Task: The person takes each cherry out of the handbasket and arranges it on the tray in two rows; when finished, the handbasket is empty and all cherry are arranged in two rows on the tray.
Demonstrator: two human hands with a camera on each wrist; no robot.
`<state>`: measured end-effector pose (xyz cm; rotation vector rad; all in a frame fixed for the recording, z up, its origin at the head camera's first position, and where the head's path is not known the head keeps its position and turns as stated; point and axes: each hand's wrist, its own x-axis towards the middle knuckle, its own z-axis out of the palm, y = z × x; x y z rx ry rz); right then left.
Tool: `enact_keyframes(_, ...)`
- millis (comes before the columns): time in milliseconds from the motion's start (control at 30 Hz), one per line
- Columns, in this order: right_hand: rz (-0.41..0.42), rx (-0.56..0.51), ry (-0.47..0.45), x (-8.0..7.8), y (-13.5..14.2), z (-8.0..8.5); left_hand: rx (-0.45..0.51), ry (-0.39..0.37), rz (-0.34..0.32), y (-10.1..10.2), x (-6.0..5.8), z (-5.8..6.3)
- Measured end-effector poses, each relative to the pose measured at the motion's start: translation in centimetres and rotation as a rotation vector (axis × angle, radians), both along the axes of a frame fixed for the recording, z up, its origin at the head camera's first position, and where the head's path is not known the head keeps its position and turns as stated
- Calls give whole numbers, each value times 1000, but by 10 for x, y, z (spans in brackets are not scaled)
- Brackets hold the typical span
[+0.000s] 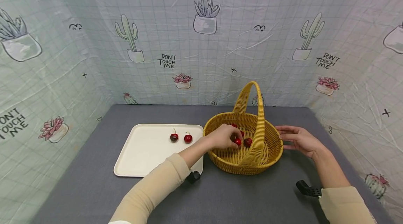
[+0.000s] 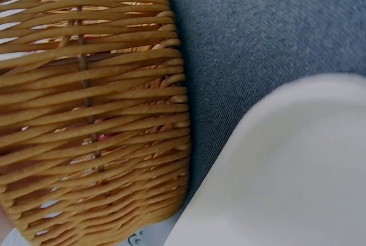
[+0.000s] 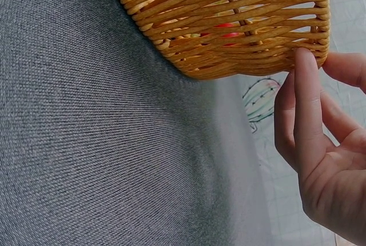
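Observation:
My left hand (image 1: pixel 225 136) reaches over the near left rim into a yellow wicker basket (image 1: pixel 220 162) and pinches a red cherry (image 1: pixel 237 142) between thumb and fingers. A darker cherry (image 1: pixel 247 142) lies just right of it, with more cherries partly hidden behind the hand. At the basket's right side, my right hand (image 1: pixel 299 139) touches the outer wall near the rim with its fingertips, the fingers fairly straight. The right wrist view shows these fingers (image 3: pixel 307 108) against the weave. In the left wrist view the basket wall (image 2: pixel 114 120) hides most of my left hand.
A white rectangular tray (image 1: pixel 148 150) stands against the basket's left side. On it lie two stemmed cherries, one dark (image 1: pixel 174 137) and one red (image 1: pixel 188 138). The basket's tall handle (image 1: pixel 259 126) arches right of my left hand. A patterned cloth surrounds the grey table (image 1: pixel 233 199).

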<state>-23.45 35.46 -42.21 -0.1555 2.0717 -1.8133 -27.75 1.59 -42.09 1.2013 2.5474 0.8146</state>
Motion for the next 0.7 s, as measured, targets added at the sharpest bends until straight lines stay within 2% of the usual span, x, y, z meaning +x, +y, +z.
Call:
enact_keyframes(167,4,-4,4,0,1,-1,66,-13,25,-6,0,3)
enact_keyframes(433,4,9,8,-1,0,-1,180,-56,8,-19,3,9)
enact_keyframes(700,0,32,2,-1,1,-3,257,-74,87,-36,8,14)
